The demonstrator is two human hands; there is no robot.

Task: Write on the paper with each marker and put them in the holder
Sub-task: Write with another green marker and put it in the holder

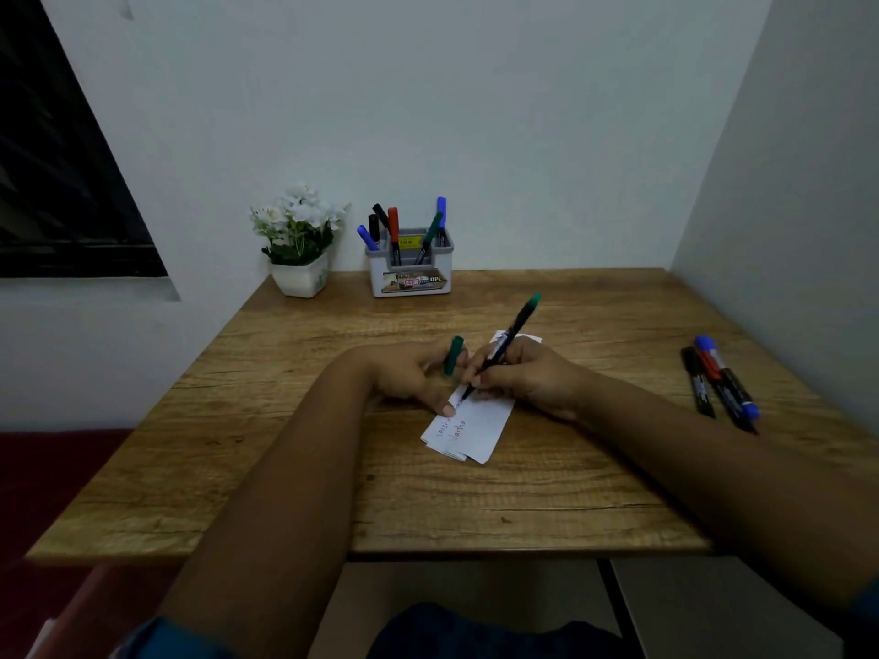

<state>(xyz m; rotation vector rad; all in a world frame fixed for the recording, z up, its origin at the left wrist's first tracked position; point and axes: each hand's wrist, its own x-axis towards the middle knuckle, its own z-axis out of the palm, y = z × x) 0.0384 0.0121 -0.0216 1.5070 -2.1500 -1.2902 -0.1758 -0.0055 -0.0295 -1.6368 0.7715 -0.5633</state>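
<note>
A narrow white paper [480, 423] with handwritten lines lies at the middle of the wooden table [295, 468]. My right hand [528, 378] grips an uncapped green marker [511, 332], tip down on the paper. My left hand [414, 375] holds the marker's green cap [454, 355] between its fingers while one fingertip presses on the paper's left edge. A white and grey holder [411, 273] at the back holds several markers: blue, black, red and green. Three capped markers [720, 382], black, red and blue, lie on the table at the right.
A white pot of white flowers [297, 240] stands left of the holder against the back wall. A wall runs along the table's right side. A dark window sits on the left wall. The table's front edge is close to my body.
</note>
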